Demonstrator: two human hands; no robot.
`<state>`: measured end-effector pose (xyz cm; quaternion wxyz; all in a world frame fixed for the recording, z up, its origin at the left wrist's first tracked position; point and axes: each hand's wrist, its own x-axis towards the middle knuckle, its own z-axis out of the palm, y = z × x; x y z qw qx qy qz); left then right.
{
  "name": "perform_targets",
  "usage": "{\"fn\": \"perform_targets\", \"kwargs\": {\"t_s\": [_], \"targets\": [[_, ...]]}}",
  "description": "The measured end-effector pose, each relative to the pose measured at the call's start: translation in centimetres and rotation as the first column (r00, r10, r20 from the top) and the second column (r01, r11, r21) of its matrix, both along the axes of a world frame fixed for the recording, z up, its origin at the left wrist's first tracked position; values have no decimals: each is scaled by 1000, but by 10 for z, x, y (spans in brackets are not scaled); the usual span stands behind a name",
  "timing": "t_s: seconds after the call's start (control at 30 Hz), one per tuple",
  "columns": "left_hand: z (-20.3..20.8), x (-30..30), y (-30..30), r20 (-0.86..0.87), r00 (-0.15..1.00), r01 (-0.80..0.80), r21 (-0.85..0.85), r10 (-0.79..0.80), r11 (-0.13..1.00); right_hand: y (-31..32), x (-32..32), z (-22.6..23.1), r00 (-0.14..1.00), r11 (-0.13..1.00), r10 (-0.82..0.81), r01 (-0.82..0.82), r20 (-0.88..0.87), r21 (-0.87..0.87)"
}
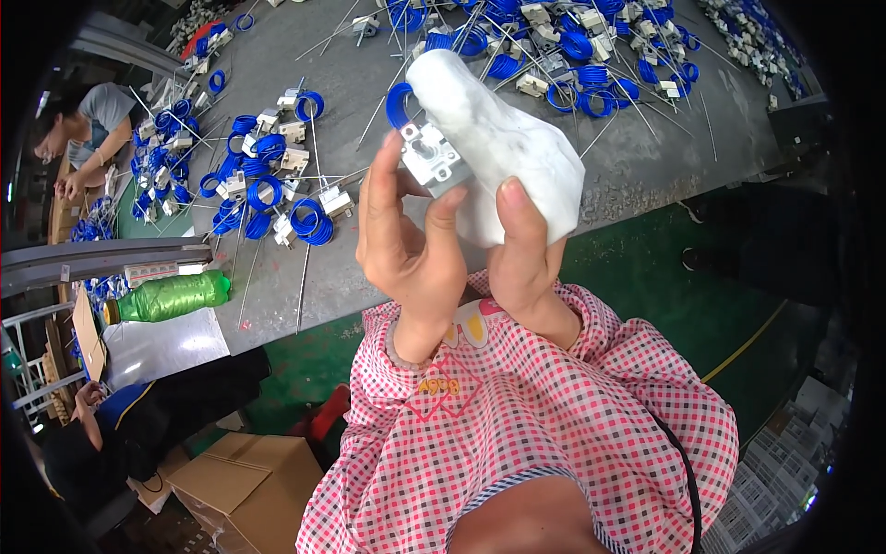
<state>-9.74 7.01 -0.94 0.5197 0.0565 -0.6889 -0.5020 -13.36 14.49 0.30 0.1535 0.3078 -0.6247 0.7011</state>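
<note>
My left hand (406, 242) is raised in front of me and grips a small metal box-shaped part (432, 159) with a short shaft on top; a blue coiled tube (398, 102) hangs behind it. My right hand (524, 254) holds a white cloth (498, 138) pressed against the right side of that part. Both forearms wear pink checked sleeves.
A grey worktable (646, 157) carries several similar parts with blue coils (268, 189) and thin metal rods. A green plastic bottle (171, 297) lies at the table's left edge. One person (88, 129) works at far left, another sits lower left near cardboard boxes (249, 480).
</note>
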Motion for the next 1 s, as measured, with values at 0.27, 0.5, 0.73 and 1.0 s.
{"fn": "perform_targets", "kwargs": {"t_s": [0.27,0.5,0.73,1.0], "targets": [[8,-4,-20,97,985,101,328,-140,939,4,23,-23,972,975,222,-221,70,-31],[2,-3,-39,-216,926,375,452,-308,810,13,11,8,801,883,249,43,545,-468],[5,-2,-26,-291,852,522,416,-435,744,15,-28,5,951,975,-217,222,-219,-2],[3,1,-9,-144,933,359,425,-330,831,-12,-2,1,981,994,-75,59,-181,-96]]}}
